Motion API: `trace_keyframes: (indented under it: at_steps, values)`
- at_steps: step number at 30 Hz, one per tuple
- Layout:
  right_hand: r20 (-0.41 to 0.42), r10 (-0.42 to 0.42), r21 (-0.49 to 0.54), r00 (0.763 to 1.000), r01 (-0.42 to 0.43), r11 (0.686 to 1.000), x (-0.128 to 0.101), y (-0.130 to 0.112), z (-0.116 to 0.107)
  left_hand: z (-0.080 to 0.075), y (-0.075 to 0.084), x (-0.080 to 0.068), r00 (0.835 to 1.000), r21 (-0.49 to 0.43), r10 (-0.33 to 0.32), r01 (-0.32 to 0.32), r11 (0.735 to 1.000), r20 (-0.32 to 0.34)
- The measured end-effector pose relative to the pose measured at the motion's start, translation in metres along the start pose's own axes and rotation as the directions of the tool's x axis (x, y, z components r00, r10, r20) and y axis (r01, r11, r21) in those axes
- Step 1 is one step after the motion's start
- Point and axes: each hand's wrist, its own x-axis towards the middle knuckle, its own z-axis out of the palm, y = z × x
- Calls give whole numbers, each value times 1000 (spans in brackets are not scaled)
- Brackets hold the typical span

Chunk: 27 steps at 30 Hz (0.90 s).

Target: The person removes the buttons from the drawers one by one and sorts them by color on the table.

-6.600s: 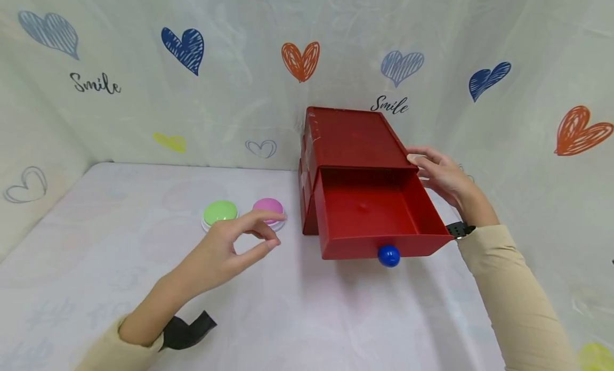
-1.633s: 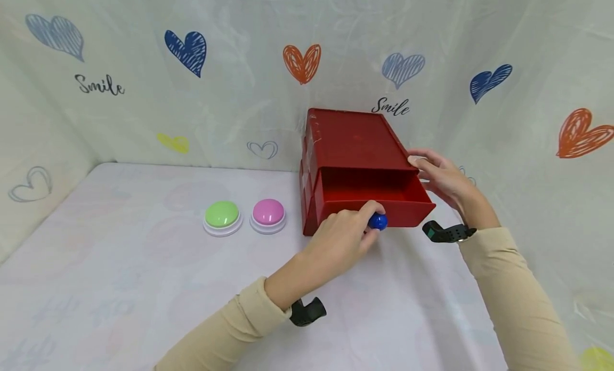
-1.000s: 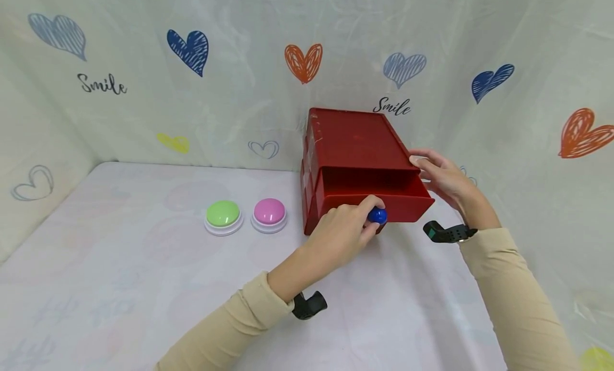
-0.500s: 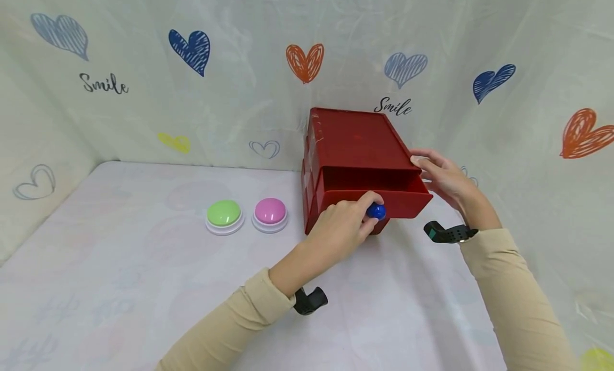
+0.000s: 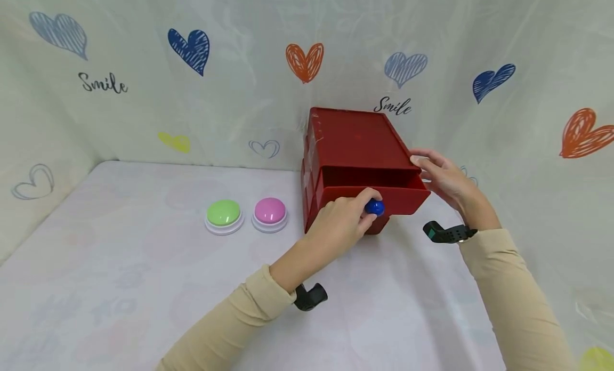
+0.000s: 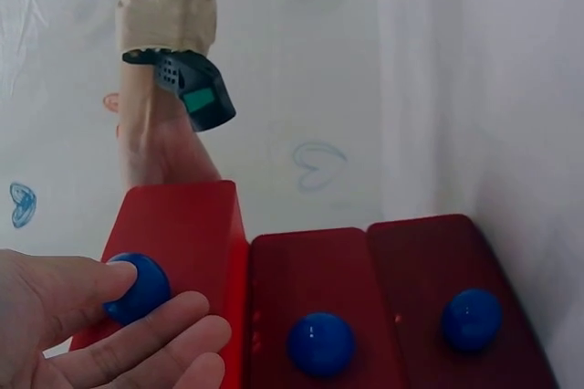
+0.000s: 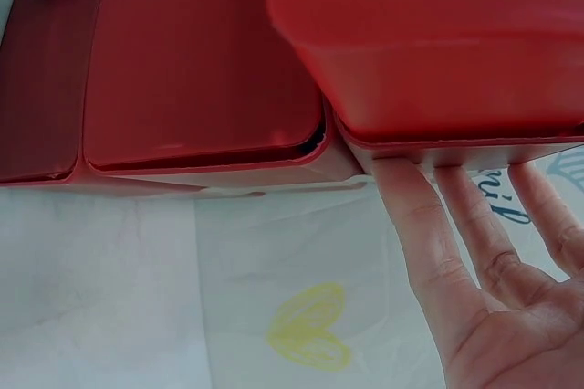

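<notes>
Upper drawer (image 5: 408,201) has travelled inward since the frame half a second earlier, together with the left hand (image 5: 338,224); it remains partly extended toward the near side of the red cabinet (image 5: 362,139). Left hand: thumb and index finger clamped on the blue knob (image 5: 377,207) at the middle of the drawer front; the other fingers lie below the knob in the left wrist view. Right hand (image 5: 446,182): fingers extended and spread, fingertips touching the right side of the cabinet beside the upper compartment. The two hands are apart, with the drawer between them.

The cabinet stands on the tabletop (image 5: 144,285), right of centre, near the far edge. Below the extended drawer, the middle drawer (image 6: 310,279) and lower drawer (image 6: 424,266) are seated in the cabinet; each carries its own blue knob. Two push buttons stand to the left of the cabinet: a pink button (image 5: 270,211) nearer to it, and a green button (image 5: 223,213) farther left. Both have white bases. A white backdrop (image 5: 240,94) printed with hearts hangs at the far side.
</notes>
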Motion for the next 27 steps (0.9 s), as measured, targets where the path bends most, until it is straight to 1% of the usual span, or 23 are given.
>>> trace_keyframes:
  at_steps: [15,22,27]
  values:
    - [-4,-12,9,1000,12,1000,1,-1,0,2,-7,11,999,-4,-13,13,1000,-33]
    - [1,-21,15,1000,21,1000,1,-2,1,2,-13,18,998,-14,-6,5,1000,-58]
    - [3,-29,29,1000,29,999,2,-1,0,2,-15,22,998,-7,-23,23,1000,-55]
